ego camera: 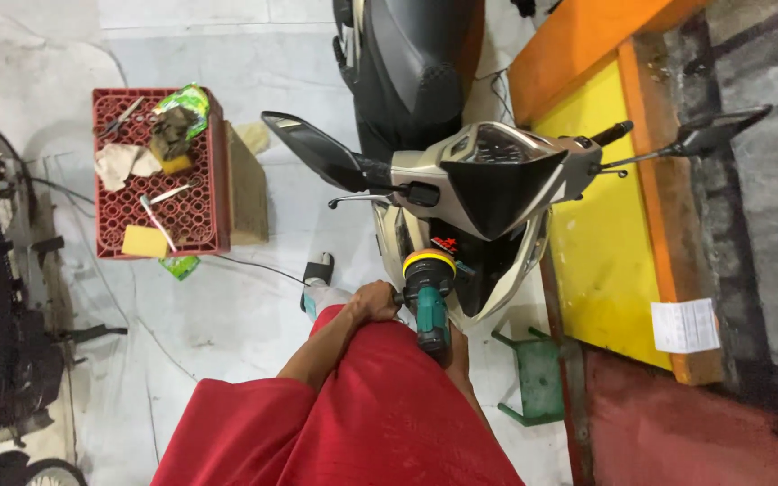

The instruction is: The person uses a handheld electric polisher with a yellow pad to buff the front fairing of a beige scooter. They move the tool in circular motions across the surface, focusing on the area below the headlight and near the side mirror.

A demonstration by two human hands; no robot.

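left hand [374, 301] closed on polisher [429, 297] side handle | right hand [457, 346] mostly hidden under polisher

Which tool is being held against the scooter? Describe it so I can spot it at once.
Start at the cream and black scooter in the middle, then drop to its front panel. There the left hand grips the side handle of a teal and black handheld polisher. Its round yellow pad pressed toward the bodywork sets it apart from the flat yellow sponges on the red crate.
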